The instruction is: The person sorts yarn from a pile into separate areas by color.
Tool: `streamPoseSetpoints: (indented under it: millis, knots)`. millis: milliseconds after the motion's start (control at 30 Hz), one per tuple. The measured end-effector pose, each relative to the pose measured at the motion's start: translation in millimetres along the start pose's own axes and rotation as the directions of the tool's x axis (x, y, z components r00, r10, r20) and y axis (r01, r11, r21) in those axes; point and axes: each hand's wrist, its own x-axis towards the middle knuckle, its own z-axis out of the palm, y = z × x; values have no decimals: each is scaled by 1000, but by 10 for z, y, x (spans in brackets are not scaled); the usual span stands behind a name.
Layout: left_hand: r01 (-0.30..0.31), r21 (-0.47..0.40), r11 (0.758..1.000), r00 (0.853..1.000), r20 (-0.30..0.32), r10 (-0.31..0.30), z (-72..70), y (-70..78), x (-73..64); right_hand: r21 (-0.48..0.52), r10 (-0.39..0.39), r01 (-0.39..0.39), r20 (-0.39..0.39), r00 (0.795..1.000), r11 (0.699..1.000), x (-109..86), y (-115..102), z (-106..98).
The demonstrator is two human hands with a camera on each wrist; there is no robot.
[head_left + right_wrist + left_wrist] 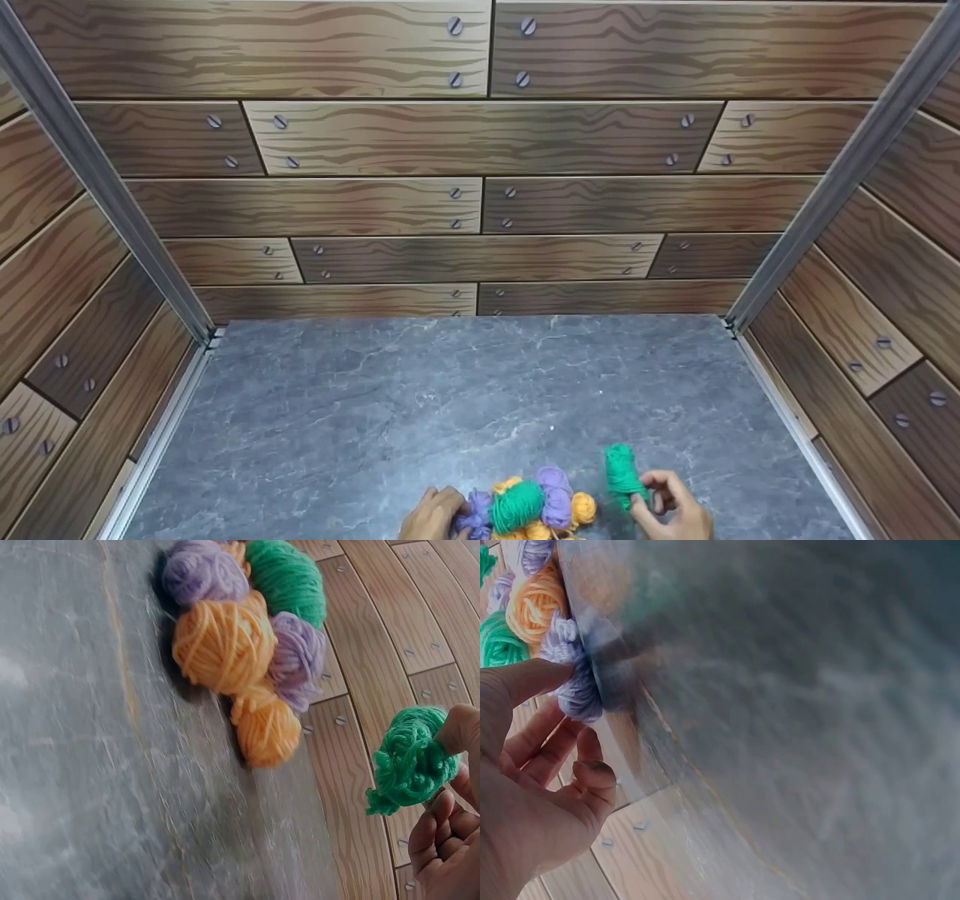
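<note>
My right hand (pixel 677 511) pinches a green ball of yarn (pixel 621 472) between thumb and fingers, to the right of a heap of yarn balls. In the right wrist view this green ball shows a knotted, tufted end. At the heap's left end, my left hand (pixel 433 516) holds a purple ball of yarn (pixel 577 686), thumb on one side and fingers on the other. A second green ball (pixel 517 505) lies on top of the heap. Next to it are another purple ball (pixel 554 496) and a small orange ball (pixel 583 509). A larger orange ball (pixel 225 643) shows in the right wrist view.
The heap sits near the front of a grey marble-patterned tabletop (pixel 420 405). Wood-plank-patterned panels (pixel 480 202) stand behind and on both sides, with metal posts (pixel 840 172) at the back corners. Metal rails (pixel 161 450) run along the side edges.
</note>
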Motion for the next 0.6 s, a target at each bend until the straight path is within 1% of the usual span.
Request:
streamPoseSetpoints:
  millis: [133,300,433,600]
  knots:
    - [8,2,1000,1000,3,-8,-8,-1,1,1,13,-13,-11,1000,1000,36,49,-46]
    - [16,-22,1000,1000,3,-16,-10,8,-7,14,17,-17,-23,1000,1000,77,113,-92]
    - [18,-25,1000,1000,-1,-18,-6,13,-11,26,36,-36,-18,999,999,120,150,-131]
    - [40,-31,999,999,14,-40,0,16,-5,30,36,-35,-28,999,999,174,197,-189]
